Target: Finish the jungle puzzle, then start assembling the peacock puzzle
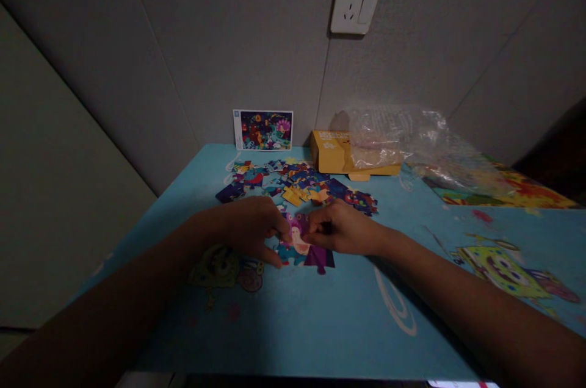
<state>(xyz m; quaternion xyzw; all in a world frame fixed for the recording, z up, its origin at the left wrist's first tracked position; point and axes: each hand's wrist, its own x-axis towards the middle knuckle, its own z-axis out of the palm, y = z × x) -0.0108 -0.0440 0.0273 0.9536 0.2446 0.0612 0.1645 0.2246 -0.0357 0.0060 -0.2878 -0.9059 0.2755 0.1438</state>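
Between my hands lies a small joined patch of jigsaw puzzle point(300, 247), purple and teal with a pale pink figure, flat on the blue table. My left hand point(256, 226) rests at its left edge, thumb stretched down and apart from the bent fingers, which touch the patch. On the other side, my right hand point(341, 226) has its thumb and fingertips pinched together at the upper right of the patch, on a puzzle piece mostly hidden by the fingers. Just beyond my hands spreads a heap of loose puzzle pieces point(302, 180), dark blue, yellow and orange.
A picture card point(264, 130) leans against the wall behind the pieces. To its right are a yellow box point(332, 153) and crumpled clear plastic bag point(398, 132). A colourful sheet point(517, 183) lies at the far right. The table point(320, 327) has cartoon prints; a socket point(358, 0) is above.
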